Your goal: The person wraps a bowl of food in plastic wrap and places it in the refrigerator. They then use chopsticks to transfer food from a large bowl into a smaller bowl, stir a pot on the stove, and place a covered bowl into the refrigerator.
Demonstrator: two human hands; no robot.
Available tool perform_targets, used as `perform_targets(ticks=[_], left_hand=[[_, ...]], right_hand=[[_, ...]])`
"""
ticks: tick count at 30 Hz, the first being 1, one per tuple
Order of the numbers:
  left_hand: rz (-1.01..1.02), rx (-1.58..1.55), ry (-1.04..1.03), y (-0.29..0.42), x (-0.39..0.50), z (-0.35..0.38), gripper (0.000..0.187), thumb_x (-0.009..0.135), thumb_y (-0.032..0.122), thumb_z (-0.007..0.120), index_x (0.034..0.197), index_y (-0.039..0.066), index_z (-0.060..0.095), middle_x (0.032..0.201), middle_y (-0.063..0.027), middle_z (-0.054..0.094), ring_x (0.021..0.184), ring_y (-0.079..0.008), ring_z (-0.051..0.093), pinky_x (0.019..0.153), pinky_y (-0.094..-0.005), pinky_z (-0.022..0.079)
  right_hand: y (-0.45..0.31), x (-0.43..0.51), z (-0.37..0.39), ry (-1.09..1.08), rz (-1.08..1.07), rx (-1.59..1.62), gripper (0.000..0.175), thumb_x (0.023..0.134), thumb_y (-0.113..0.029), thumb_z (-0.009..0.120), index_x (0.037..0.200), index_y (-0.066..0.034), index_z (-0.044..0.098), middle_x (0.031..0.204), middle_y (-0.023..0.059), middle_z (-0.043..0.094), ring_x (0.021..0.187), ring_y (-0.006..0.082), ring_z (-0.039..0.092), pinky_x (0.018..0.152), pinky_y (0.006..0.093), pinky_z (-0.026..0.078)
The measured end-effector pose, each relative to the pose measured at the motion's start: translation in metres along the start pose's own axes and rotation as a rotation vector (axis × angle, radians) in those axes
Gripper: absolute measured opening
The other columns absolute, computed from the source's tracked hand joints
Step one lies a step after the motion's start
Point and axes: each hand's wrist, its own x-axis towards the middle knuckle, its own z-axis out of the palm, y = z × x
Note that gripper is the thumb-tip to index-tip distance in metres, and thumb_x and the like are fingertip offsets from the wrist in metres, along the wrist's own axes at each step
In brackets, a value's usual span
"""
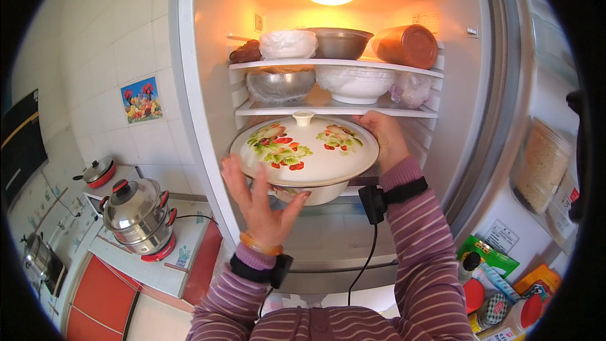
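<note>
A cream enamel pot (310,195) with a domed lid (303,151), printed with fruit and leaves, is at the front of the refrigerator's lower shelf space. My right hand (386,136) grips the right rim, its fingertips partly hidden behind the lid. In front of the lid's left side is my left hand (265,201), fingers spread and slightly blurred, holding nothing. Just above the lid's pale knob (303,118) runs the white edge of a refrigerator shelf (336,112).
Wrapped bowls (355,83), a dark bowl (342,42) and a reddish-brown jar (407,46) fill the upper shelves. The open door (502,170) holds jars and packets at right. A steel steamer (137,215) stands on the left counter (189,239).
</note>
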Motion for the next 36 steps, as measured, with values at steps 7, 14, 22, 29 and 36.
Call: perform_targets(ticks=[7, 14, 22, 29, 36], left_hand=[[0.385, -0.032, -0.24, -0.031, 0.064, -0.013, 0.035, 0.059, 0.005, 0.066, 0.093, 0.009, 0.057, 0.093, -0.0057, 0.056, 0.092, -0.0276, 0.054, 0.093, -0.0506, 0.036], [0.382, -0.029, -0.336, -0.037, 0.081, -0.017, 0.034, 0.06, 0.0, 0.065, 0.092, 0.007, 0.056, 0.094, -0.0087, 0.056, 0.09, -0.0308, 0.053, 0.086, -0.0435, 0.043], [0.34, -0.053, -0.614, -0.022, 0.087, -0.024, 0.05, 0.058, 0.006, 0.072, 0.106, 0.008, 0.058, 0.101, -0.0099, 0.057, 0.094, -0.0302, 0.054, 0.082, -0.0386, 0.046], [0.44, -0.007, -0.784, -0.019, 0.115, -0.012, 0.059, 0.057, 0.014, 0.074, 0.114, 0.009, 0.058, 0.111, -0.0117, 0.058, 0.102, -0.0331, 0.055, 0.083, -0.0378, 0.048], [0.512, 0.033, -0.762, -0.017, 0.102, -0.013, 0.061, 0.057, 0.019, 0.074, 0.114, 0.007, 0.057, 0.11, -0.0117, 0.058, 0.102, -0.0325, 0.056, 0.085, -0.038, 0.048]], right_hand=[[-0.001, 0.002, -0.005, -0.063, -0.005, -0.037, 0.015, 0.07, 0.001, 0.053, 0.081, 0.0086, 0.06, 0.082, 0.017, 0.063, 0.069, 0.0244, 0.061, 0.06, 0.0339, 0.051], [-0.001, 0.004, -0.009, -0.086, -0.006, -0.073, 0.016, 0.074, -0.007, 0.057, 0.083, 0.0062, 0.06, 0.083, 0.0144, 0.063, 0.073, 0.0238, 0.062, 0.066, 0.034, 0.051], [-0.005, -0.006, 0.0, -0.073, 0.012, 0.008, 0.037, 0.082, -0.028, 0.057, 0.106, 0.0005, 0.05, 0.101, 0.0166, 0.057, 0.088, 0.0242, 0.058, 0.078, 0.0358, 0.05], [-0.003, 0.004, -0.009, -0.066, 0.007, -0.001, 0.04, 0.087, -0.031, 0.055, 0.11, 0.0017, 0.049, 0.101, 0.0173, 0.058, 0.088, 0.0253, 0.059, 0.075, 0.0362, 0.051], [-0.002, 0.009, -0.016, -0.101, 0.04, 0.022, 0.043, 0.087, -0.032, 0.056, 0.108, 0.0042, 0.049, 0.097, 0.018, 0.059, 0.084, 0.0251, 0.06, 0.073, 0.0368, 0.053]])
